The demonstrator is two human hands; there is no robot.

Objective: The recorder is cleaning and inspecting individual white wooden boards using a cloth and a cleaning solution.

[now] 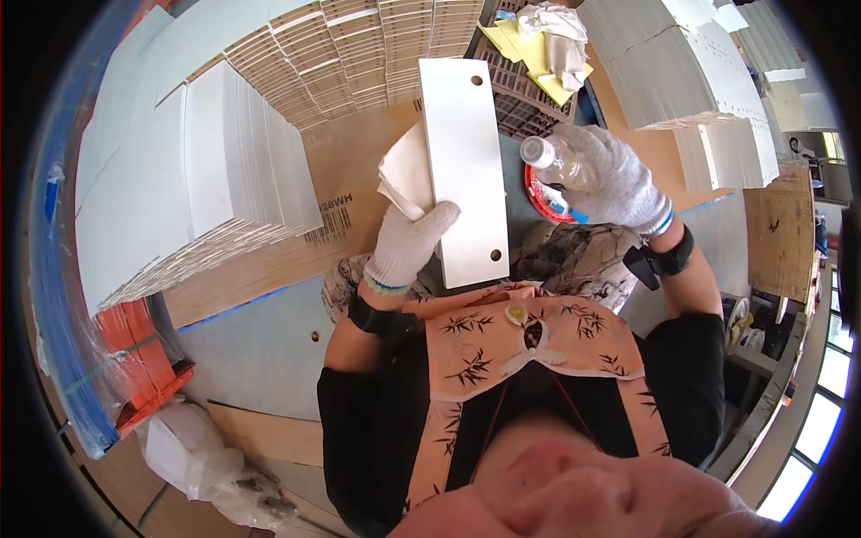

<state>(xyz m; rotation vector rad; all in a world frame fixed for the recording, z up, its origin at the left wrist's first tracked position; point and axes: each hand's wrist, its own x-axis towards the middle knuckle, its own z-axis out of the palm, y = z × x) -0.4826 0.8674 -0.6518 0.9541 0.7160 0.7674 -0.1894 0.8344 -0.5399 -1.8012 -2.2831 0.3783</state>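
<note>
My left hand [408, 247], in a white knitted glove, is closed on the left edge of a long white panel [466, 170] with a round hole near each end. The panel stands tilted in front of my apron. A folded beige cloth [408, 175] is tucked between that glove and the panel. To the right, my right hand [619, 179], gloved as well, grips a small clear plastic bottle [565, 168] with a white cap, tipped so the cap points left. Beneath the bottle lies a round red-rimmed container [543, 197], partly hidden by my hand.
Stacks of white panels stand at the left [197, 152] and the right [682, 72]. At the back, a brown plastic crate [529, 108] bears a yellow sheet [516, 45] and a crumpled cloth [560, 40]. Cardboard [350, 161] lies under the left stack. Orange wrapped material [134, 350] sits at far left.
</note>
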